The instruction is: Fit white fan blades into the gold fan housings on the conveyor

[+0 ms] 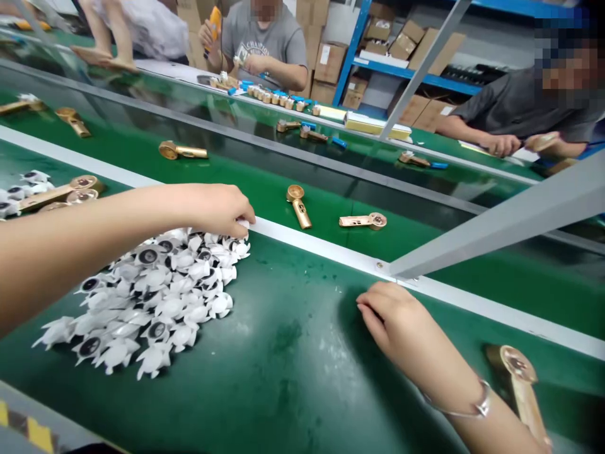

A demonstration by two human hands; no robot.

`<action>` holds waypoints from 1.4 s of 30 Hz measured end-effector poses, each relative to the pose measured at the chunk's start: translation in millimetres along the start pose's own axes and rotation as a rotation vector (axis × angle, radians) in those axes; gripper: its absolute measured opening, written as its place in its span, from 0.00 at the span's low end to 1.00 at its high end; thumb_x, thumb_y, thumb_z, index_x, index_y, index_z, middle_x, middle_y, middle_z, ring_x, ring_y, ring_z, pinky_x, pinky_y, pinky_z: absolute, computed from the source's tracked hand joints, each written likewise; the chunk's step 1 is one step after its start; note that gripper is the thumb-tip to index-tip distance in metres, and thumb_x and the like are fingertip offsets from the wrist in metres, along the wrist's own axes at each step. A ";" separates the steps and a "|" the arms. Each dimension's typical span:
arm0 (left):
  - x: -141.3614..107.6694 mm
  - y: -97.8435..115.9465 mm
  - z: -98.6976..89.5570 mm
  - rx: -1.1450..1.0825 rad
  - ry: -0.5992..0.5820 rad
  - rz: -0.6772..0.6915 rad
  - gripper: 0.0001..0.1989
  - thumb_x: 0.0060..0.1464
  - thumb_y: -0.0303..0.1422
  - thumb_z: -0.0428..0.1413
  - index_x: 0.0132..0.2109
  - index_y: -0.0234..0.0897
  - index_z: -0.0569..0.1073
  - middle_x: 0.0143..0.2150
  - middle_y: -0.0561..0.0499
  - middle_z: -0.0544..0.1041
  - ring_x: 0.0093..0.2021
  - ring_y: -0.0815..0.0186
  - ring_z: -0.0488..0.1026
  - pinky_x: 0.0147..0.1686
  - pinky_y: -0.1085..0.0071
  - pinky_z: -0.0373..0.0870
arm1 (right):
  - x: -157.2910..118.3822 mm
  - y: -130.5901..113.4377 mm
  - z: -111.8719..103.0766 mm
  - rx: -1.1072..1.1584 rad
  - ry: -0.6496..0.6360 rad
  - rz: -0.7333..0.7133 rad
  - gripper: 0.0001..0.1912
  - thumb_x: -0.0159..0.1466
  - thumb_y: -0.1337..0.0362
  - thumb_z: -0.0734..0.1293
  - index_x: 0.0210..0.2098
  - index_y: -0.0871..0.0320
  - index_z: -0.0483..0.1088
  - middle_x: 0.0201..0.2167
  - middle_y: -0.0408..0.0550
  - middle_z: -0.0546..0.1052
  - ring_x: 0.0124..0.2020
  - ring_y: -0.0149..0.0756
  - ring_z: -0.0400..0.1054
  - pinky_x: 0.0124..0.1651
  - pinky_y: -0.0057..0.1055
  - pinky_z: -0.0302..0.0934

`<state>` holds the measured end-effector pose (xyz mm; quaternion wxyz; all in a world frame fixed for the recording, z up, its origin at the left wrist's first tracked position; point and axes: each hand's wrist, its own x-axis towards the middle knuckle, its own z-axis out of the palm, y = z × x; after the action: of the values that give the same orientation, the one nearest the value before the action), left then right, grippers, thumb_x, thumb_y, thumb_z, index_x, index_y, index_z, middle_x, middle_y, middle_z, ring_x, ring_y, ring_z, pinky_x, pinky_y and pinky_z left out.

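Note:
My left hand (220, 208) reaches over the far right edge of a heap of small white fan blades (170, 277), many with dark round hubs. Its fingers are closed on a white fan blade (243, 223), mostly hidden behind them. Low over the green worktop, my right hand (394, 315) is closed, fingers curled inward, and no object shows in it. A gold handheld fan casing (522, 384) lies to the right of my right forearm. Just beyond the white rail are two more gold fan casings, one upright (299, 205) in the picture and one sideways (363, 221).
A white rail (326, 249) separates the worktop from a green belt (246, 183) with more gold casings. A grey slanted post (501, 217) rises right of my right hand. Co-workers sit across the line, one holding an orange tool (215, 25). More casings (61, 192) lie left.

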<state>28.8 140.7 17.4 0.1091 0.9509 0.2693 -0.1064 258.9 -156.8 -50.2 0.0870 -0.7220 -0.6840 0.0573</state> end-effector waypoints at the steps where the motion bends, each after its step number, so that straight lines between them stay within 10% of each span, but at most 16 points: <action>1: -4.9 1.7 -3.5 0.007 0.021 0.002 0.16 0.54 0.35 0.58 0.48 0.39 0.81 0.47 0.46 0.81 0.43 0.60 0.74 0.48 0.67 0.65 | 0.6 -3.0 -1.2 -0.023 -0.013 -0.013 0.12 0.69 0.69 0.59 0.33 0.59 0.73 0.32 0.49 0.72 0.35 0.38 0.66 0.41 0.37 0.62; 6: -51.9 30.4 -15.1 -0.117 0.172 -0.104 0.22 0.59 0.43 0.55 0.56 0.36 0.75 0.50 0.45 0.80 0.38 0.63 0.76 0.43 0.66 0.70 | 11.9 -15.5 -4.7 -0.167 -0.062 -0.042 0.15 0.62 0.77 0.63 0.21 0.59 0.66 0.25 0.49 0.69 0.27 0.39 0.62 0.31 0.37 0.56; 11: -96.8 83.6 22.9 -1.049 0.269 -0.247 0.21 0.45 0.42 0.69 0.46 0.42 0.80 0.36 0.52 0.83 0.35 0.65 0.79 0.34 0.74 0.75 | 31.0 -23.5 -10.7 -0.190 -0.043 -0.052 0.15 0.56 0.81 0.64 0.20 0.58 0.64 0.23 0.47 0.68 0.27 0.38 0.62 0.30 0.35 0.56; 18: -92.1 124.3 79.9 -2.077 0.131 -0.047 0.17 0.49 0.24 0.67 0.47 0.41 0.79 0.39 0.54 0.83 0.36 0.76 0.79 0.42 0.81 0.74 | 46.2 -74.6 -42.7 0.641 0.167 -0.153 0.06 0.68 0.68 0.63 0.34 0.53 0.68 0.32 0.40 0.72 0.32 0.29 0.67 0.34 0.25 0.62; 35: -89.3 126.3 83.5 -2.208 0.117 -0.028 0.16 0.49 0.17 0.64 0.44 0.36 0.78 0.32 0.54 0.84 0.33 0.74 0.81 0.38 0.81 0.76 | 45.7 -82.5 -29.2 0.482 0.266 -0.291 0.05 0.65 0.70 0.65 0.35 0.54 0.71 0.31 0.45 0.74 0.32 0.31 0.69 0.33 0.27 0.65; 42: -91.5 117.8 77.6 -2.161 0.374 -0.105 0.13 0.49 0.23 0.67 0.43 0.40 0.81 0.33 0.55 0.84 0.33 0.75 0.80 0.40 0.81 0.75 | 52.2 -84.7 -34.3 0.524 0.153 -0.419 0.23 0.66 0.73 0.60 0.57 0.49 0.68 0.45 0.51 0.77 0.43 0.39 0.73 0.42 0.34 0.70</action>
<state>4.5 -22.4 -15.0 0.8374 0.3424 0.2729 0.3272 186.1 -102.2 2.6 0.3305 -0.5213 -0.7709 0.1576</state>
